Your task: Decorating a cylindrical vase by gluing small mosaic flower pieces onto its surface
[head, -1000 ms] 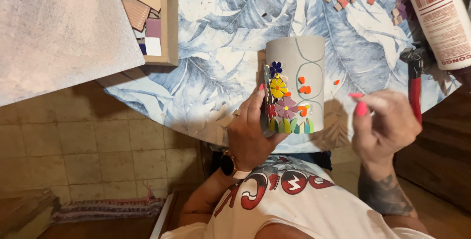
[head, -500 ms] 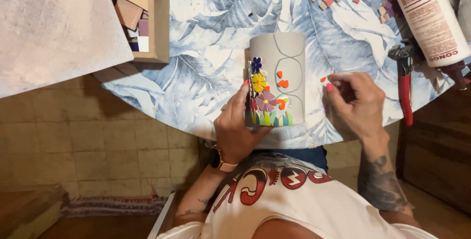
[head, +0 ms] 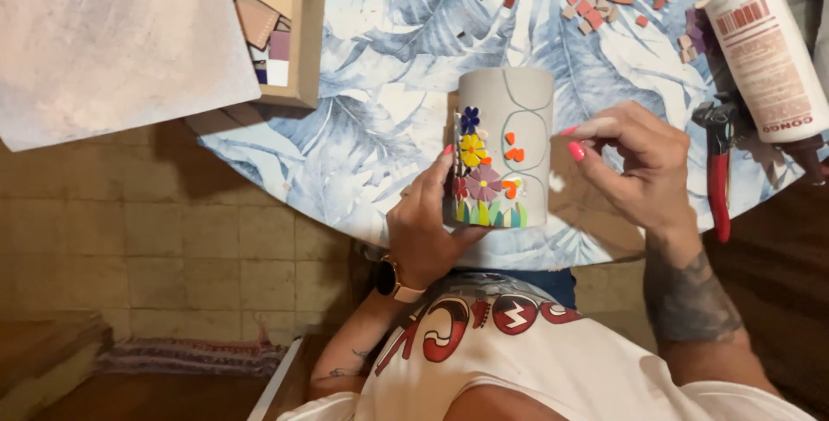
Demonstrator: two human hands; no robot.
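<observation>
— Where's the pot?
— The grey, smooth cylinder pot [head: 509, 140] lies on the round bench [head: 380, 136], glossy tile flowers along one side. The left hand [head: 427, 227] has its grip around it.
— And the right hand [head: 643, 170]?
— Fingertips pinched narrow just beside the pot; red pliers [head: 718, 175] nearby.

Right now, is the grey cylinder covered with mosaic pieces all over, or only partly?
Only partly: the grey cylinder carries flower pieces along the side near the left hand; the rest is bare.

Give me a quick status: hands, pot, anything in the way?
Left hand grips mosaic pot. Right hand beside its rim, fingertips pinched. Red pliers nearby, clear.
</observation>
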